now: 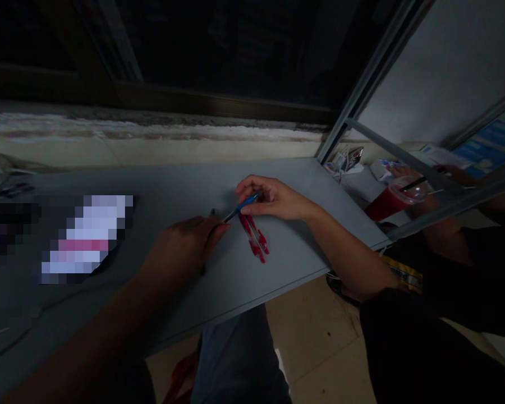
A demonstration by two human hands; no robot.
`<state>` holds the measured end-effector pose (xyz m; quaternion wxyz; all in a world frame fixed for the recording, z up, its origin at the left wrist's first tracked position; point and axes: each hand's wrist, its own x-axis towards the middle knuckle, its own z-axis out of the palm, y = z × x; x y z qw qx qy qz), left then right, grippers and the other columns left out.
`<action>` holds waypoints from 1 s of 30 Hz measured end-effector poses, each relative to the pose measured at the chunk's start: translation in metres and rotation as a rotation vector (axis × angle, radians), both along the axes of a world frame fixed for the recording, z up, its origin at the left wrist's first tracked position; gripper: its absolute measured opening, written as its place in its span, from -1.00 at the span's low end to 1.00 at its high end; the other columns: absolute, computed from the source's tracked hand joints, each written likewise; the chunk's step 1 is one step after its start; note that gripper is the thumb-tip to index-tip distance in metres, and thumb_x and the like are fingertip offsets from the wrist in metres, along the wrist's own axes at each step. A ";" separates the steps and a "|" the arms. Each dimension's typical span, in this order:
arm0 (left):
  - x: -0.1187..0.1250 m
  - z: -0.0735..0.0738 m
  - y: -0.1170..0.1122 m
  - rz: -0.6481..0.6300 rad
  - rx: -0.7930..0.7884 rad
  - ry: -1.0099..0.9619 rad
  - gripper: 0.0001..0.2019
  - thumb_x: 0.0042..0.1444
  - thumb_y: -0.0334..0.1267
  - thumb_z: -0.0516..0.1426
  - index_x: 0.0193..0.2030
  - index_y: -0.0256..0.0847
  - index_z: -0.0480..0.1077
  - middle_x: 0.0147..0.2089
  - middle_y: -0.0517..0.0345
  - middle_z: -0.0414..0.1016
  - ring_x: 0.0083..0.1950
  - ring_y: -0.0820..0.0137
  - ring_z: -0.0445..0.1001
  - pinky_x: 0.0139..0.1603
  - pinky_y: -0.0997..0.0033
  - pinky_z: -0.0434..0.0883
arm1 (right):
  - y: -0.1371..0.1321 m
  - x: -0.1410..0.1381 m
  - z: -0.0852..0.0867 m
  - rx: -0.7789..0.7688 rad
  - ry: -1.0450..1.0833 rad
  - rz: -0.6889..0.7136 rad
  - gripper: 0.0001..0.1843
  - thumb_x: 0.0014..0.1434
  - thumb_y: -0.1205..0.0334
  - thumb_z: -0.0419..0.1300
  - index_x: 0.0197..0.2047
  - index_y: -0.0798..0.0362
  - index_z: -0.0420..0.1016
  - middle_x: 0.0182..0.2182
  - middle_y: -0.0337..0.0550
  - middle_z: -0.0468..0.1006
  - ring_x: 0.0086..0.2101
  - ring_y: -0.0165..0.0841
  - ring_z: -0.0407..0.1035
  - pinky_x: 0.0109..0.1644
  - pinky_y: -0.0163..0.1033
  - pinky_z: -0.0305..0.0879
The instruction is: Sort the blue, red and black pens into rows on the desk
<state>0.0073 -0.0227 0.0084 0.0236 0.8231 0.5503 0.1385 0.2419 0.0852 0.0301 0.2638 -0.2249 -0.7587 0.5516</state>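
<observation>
Between my two hands is a slim pen with a blue barrel (247, 202), held at a slant just above the grey desk. My left hand (189, 241) pinches its darker lower-left end. The fingers of my right hand (267, 196) close on the blue upper end, thumb underneath. Red pens with clear barrels (255, 238) lie together on the desk just below my right hand, partly covered by it. Under my left hand, the dark tip of another slim object (202, 270) sticks out; most of it is hidden.
A phone with a blurred-out lit screen (88, 235) lies at left, near cables. A metal frame post (362, 95) rises at the desk's right end. Beyond it are a lidded cup of red drink (393, 199) and another person's arm (441, 235). A window ledge (193, 143) runs behind.
</observation>
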 end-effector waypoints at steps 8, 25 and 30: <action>-0.002 -0.002 0.002 0.034 0.007 -0.012 -0.44 0.49 0.05 -0.17 -0.19 -0.22 0.54 -0.31 -0.04 0.60 -0.35 0.20 0.57 -0.28 0.27 0.42 | 0.006 0.001 -0.005 0.013 0.030 -0.006 -0.61 0.12 0.13 0.50 -0.12 0.07 0.45 -0.28 -0.22 0.58 -0.33 -0.45 0.45 -0.22 -0.32 0.40; -0.003 -0.008 0.000 -0.077 -0.002 -0.234 -0.62 0.46 -0.05 -0.05 0.01 -0.21 0.51 -0.13 -0.05 0.68 -0.20 0.22 0.67 -0.13 0.26 0.53 | 0.009 0.000 0.000 -0.104 0.322 -0.231 -0.58 0.07 0.08 0.52 -0.10 0.05 0.50 -0.26 -0.21 0.57 -0.36 -0.46 0.40 -0.30 -0.36 0.38; -0.002 -0.008 0.000 -0.069 0.002 -0.265 -0.59 0.45 -0.03 -0.05 0.01 -0.23 0.52 -0.11 -0.08 0.69 -0.19 0.18 0.68 -0.11 0.22 0.56 | 0.009 0.001 0.003 -0.101 0.331 -0.309 -0.62 0.12 0.03 0.47 -0.11 0.02 0.51 -0.28 -0.22 0.56 -0.36 -0.45 0.39 -0.31 -0.33 0.38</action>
